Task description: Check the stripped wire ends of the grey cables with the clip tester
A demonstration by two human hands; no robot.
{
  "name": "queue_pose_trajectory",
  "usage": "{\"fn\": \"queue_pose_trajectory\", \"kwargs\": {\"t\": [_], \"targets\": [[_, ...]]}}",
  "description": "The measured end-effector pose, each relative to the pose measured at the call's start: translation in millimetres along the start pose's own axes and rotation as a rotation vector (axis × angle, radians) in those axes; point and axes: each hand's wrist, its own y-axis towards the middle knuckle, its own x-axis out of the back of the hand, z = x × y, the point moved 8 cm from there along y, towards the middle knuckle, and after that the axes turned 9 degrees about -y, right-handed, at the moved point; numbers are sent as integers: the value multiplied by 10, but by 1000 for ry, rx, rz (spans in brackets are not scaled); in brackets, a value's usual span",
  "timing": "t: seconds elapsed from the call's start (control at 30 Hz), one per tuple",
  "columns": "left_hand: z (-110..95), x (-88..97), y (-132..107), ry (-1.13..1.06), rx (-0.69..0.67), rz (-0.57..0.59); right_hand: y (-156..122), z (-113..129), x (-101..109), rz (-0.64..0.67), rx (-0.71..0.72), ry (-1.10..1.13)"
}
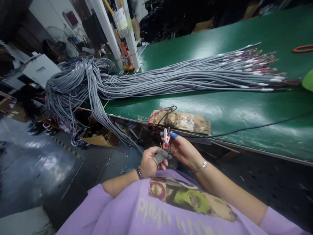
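Observation:
My left hand [149, 163] is closed around the end of a grey cable, and grey wrapping covers its thumb or fingertip. Thin red and green wires [163, 147] fan out of that end between my hands. Just to the right, my right hand [184, 149] has a blue-wrapped fingertip pressed against a small pink clip [166, 136], its fingers bent round the clip and close to the wire ends. How its lower fingers meet the wires is partly hidden. Behind the clip, a wooden board [193, 122] with red and black leads lies at the bench edge.
A long bundle of grey cables [156, 80] stretches across the green bench [256, 111], its left part draping over the edge. A white post [132, 49] rises at the back. A black cord [244, 129] crosses the front right. Below, a cardboard box [104, 137] stands on the floor.

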Motion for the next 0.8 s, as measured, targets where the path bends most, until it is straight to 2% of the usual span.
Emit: {"fn": "queue_pose_trajectory", "kwargs": {"t": [0.17, 0.23, 0.47, 0.6, 0.7, 0.8], "targets": [[-49, -3, 19, 65, -32, -47, -56, 120, 97, -167, 180, -176], [-62, -15, 32, 77, -34, -44, -67, 149, 83, -173, 211, -221], [-77, -41, 58, 88, -48, -21, 52, -32, 9, 4, 19, -17], [-98, -25, 29, 118, -44, -16, -7, -70, -19, 104, -65, -14], [-131, 4, -5, 179, -44, -32, -100, -46, -29, 105, -98, -78], [-159, 22, -34, 233, -61, -36, -153, -48, -10, 32, -112, -150]]}}
